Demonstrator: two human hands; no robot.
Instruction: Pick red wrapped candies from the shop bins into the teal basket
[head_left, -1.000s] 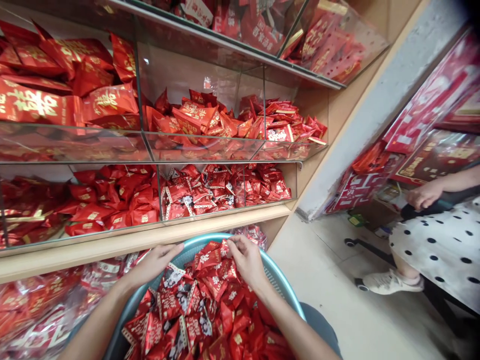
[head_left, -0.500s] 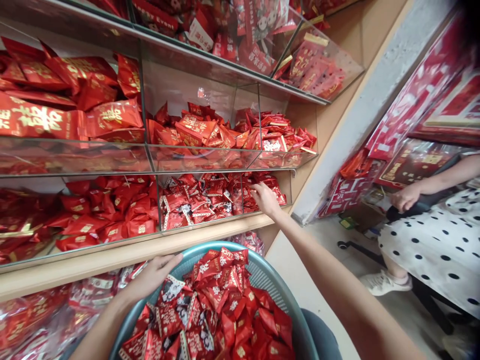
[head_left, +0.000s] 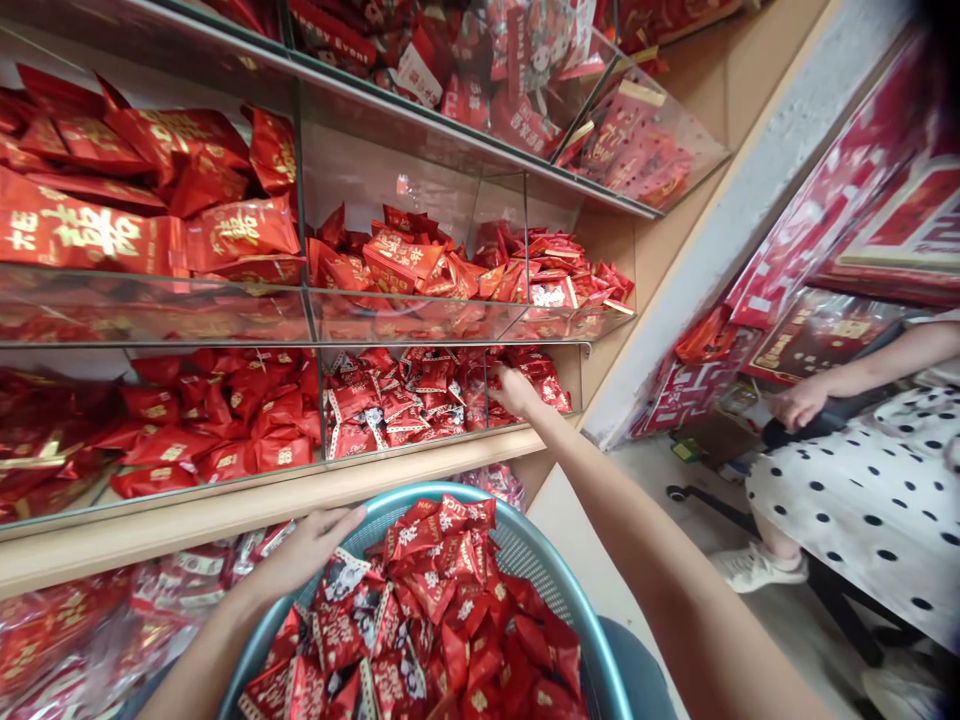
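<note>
My right hand (head_left: 517,393) reaches into the right end of the lowest glass-fronted bin, its fingers bent together among small red packets (head_left: 544,375). Whether something sits between those fingertips is hidden. My left hand (head_left: 326,535) lies with its fingers stretched out, the tips at the far left rim of a teal plastic basket (head_left: 536,520). Shiny red candy packets (head_left: 442,610) with gold and white print are heaped in this basket. Left of my right hand, more red packets with white film-strip edging (head_left: 390,395) fill the bin.
Glass shelves above hold larger red packets (head_left: 240,235). A wooden ledge (head_left: 225,510) runs under the bins, with plastic-wrapped goods (head_left: 67,630) below. A concrete pillar (head_left: 697,240) stands right of the shelves. Beyond it sits a person in a polka-dot garment (head_left: 855,490).
My right hand has shifted slightly left and its fingers are bent more. My left hand stays at the basket rim. The view has turned a little.
</note>
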